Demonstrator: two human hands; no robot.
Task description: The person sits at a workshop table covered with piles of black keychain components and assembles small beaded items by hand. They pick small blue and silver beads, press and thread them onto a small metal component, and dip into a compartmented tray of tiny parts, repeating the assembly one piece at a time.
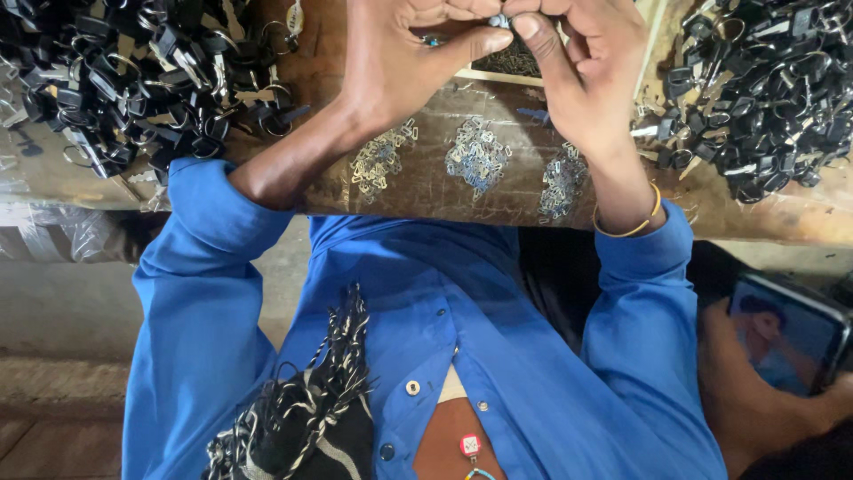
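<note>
My left hand [400, 62] and my right hand [586, 71] meet at the top of the view over a worn brown bench [426, 191]. Together their fingertips pinch a small metal piece [499, 20], partly hidden by the fingers. A bit of blue shows by my left thumb. Three little heaps of small silver metal clips lie on the bench under my hands: one on the left [380, 160], one in the middle [478, 162], one on the right [562, 182]. I wear a blue shirt and a thin gold bangle [633, 227] on my right wrist.
A big pile of black clips with metal rings [133, 76] lies on the left of the bench, another pile [764, 89] on the right. Below right, another person's hand holds a lit phone [786, 333]. A black-and-white fringed cloth [311, 418] hangs on my front.
</note>
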